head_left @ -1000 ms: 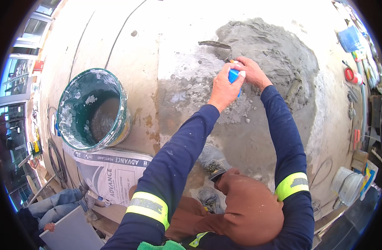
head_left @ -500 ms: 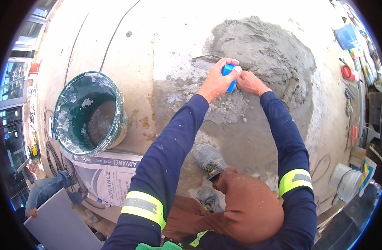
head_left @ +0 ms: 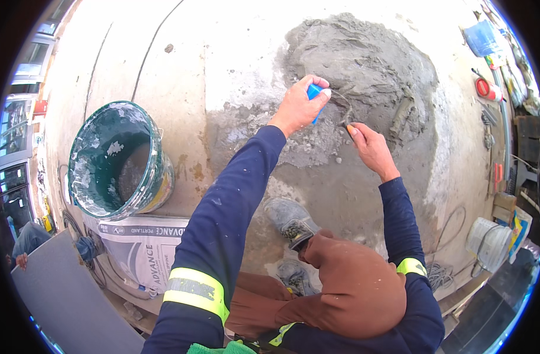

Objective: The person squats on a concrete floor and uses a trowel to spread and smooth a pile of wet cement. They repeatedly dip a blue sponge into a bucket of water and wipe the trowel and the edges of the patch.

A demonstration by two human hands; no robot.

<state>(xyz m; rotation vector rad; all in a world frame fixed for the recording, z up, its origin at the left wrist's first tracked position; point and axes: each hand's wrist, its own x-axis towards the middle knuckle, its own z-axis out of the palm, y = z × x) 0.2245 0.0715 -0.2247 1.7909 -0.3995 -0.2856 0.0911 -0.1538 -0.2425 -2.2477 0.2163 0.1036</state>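
My left hand (head_left: 302, 106) is closed round a blue, straight-edged piece (head_left: 315, 94) that looks like plastic. Lower and to the right, my right hand (head_left: 371, 147) pinches a small dark tool (head_left: 347, 131), with a bit of orange showing at the fingertips. Most of that tool is hidden, so its kind does not show. A thin, curved grey edge runs between the two hands; whether it belongs to either held thing, I cannot tell. Both hands are above a spread heap of wet grey mortar (head_left: 370, 59) on the concrete floor.
A mortar-smeared green bucket (head_left: 81, 153) stands at left, beside a cement bag (head_left: 134, 251). My shoe (head_left: 290, 218) is just below the mortar. At lower left a person's hand (head_left: 22, 261) holds a grey board (head_left: 69, 295). A pale bucket (head_left: 488, 242) stands at right.
My hands have come apart: the right one has moved down and right, and the small dark tool now shows. The grey board at lower left has shifted further left, and the view has turned slightly.
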